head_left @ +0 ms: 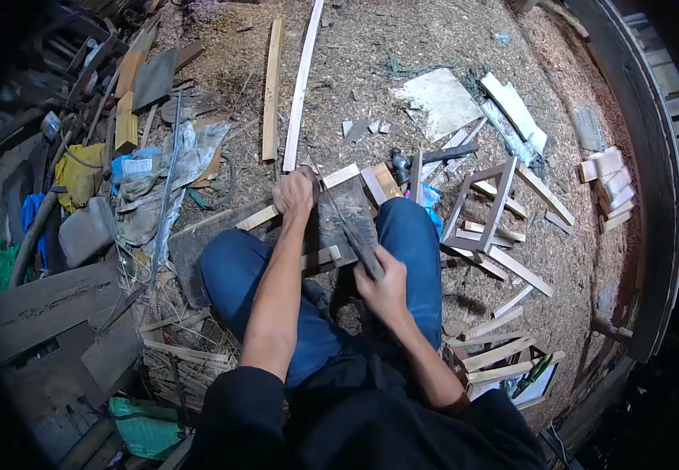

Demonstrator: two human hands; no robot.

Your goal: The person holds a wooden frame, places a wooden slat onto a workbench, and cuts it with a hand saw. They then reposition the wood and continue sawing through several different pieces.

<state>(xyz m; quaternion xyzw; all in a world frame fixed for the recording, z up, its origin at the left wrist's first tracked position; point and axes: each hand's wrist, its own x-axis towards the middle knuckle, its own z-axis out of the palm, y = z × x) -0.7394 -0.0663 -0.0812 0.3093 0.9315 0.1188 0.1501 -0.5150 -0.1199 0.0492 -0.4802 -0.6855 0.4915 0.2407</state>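
Note:
My right hand [384, 288] is wrapped around the dark handle of a handsaw [345, 219], whose thin blade slants up and left towards my left hand. The blade lies across a pale wood strip [341, 175] on a dark worn board [222, 239] in front of my knees. My left hand [296, 193] is closed over that strip, pressing it down just left of the blade. A dark piece beside its fingers is too small to make out. Nearer me, a short wood piece [321, 258] lies at the board's edge.
Right of my knee are a hammer [402, 168], a small wooden frame [484, 207] and loose strips. Two long strips, one being a yellowish batten [273, 90], lie ahead. Scrap, a yellow cloth [79, 174] and a plastic can [89, 231] crowd the left. Wood shavings cover the ground.

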